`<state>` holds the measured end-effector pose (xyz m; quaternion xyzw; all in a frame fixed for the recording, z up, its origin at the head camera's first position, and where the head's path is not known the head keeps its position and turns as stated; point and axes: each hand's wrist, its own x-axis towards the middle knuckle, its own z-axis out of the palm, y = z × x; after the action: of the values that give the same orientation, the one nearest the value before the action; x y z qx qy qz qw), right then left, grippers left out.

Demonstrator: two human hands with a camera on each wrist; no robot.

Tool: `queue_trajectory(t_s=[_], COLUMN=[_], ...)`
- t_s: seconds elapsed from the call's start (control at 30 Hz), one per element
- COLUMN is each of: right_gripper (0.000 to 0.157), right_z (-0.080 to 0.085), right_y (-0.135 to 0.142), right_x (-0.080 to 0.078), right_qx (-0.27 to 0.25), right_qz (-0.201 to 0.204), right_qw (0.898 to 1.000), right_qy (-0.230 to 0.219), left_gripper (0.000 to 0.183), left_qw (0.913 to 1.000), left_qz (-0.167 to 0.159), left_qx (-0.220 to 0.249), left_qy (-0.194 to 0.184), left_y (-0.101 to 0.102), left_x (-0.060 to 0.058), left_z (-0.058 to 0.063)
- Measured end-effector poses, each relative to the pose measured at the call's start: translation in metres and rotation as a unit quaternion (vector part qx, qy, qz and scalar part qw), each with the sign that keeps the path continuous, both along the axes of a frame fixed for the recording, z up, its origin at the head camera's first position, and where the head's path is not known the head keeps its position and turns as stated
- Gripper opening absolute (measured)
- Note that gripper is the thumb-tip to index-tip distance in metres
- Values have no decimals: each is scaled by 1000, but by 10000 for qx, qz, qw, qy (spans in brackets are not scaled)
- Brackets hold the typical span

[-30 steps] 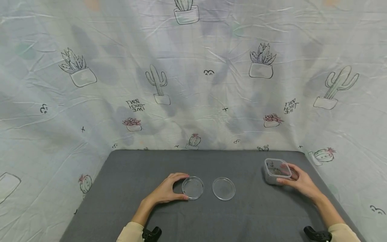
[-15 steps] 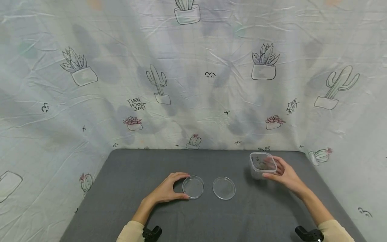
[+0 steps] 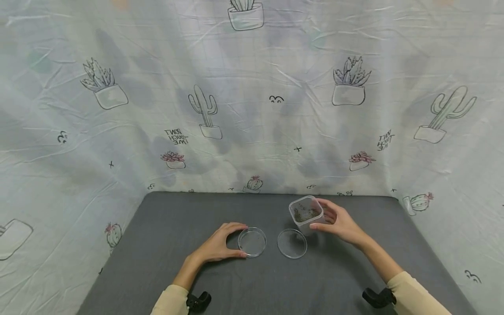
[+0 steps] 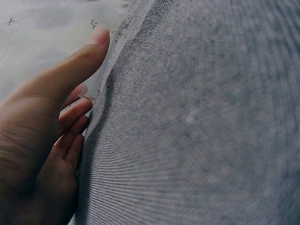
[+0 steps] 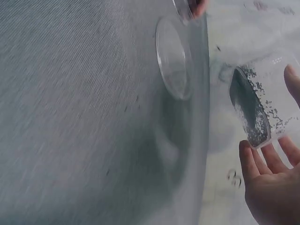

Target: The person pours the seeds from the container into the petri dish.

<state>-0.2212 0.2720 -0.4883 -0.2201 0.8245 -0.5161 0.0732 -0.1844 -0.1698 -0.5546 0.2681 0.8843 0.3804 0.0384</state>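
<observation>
On the grey table, my left hand point(image 3: 219, 245) grips a clear petri dish point(image 3: 252, 242) by its side, thumb near and fingers far. Small dark specks show along that dish point(image 4: 112, 49) in the left wrist view. Just to its right lies a second clear round dish point(image 3: 292, 243), which no hand touches. My right hand point(image 3: 341, 224) holds a square, clear plastic tub point(image 3: 309, 221) above the table, close behind the second dish. The tub is open at the top and tilted to the left. Small dark greenish bits cling inside the tub point(image 5: 269, 101).
The grey table point(image 3: 177, 210) runs back to a pale hanging cloth point(image 3: 252, 113) printed with cacti, which also closes off both sides. Dark straps with camera mounts sit on both wrists, below cream sleeves point(image 3: 171, 301).
My right hand has lifted the tub and carried it left to just behind the second dish, tilting it along the way. My left hand and both dishes stay in place.
</observation>
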Motion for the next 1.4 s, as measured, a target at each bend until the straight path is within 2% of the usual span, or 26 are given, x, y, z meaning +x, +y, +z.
queue_trajectory(t_s=[0.17, 0.4, 0.6, 0.9, 1.4], right_gripper=[81, 79, 78, 79, 85], right_z=[-1, -10, -19, -22, -21], right_y=[-23, -52, -73, -90, -111], right_x=[-3, -3, 2, 10, 9], right_qx=[-7, -102, -126, -146, -111], right_qz=[202, 290, 322, 154, 199], right_qw=[9998, 9991, 9978, 9975, 9965], right_qy=[71, 278, 557, 676, 804], left_gripper=[80, 79, 80, 79, 80], left_qw=[10000, 10000, 10000, 9999, 10000], left_qz=[3, 29, -7, -13, 37], left_qx=[-38, -35, -45, -60, -59], left_qy=[-6, -26, 38, 85, 34], left_y=[0, 1, 0, -3, -2], left_x=[1, 2, 3, 4, 4], left_z=[0, 2, -1, -6, -5])
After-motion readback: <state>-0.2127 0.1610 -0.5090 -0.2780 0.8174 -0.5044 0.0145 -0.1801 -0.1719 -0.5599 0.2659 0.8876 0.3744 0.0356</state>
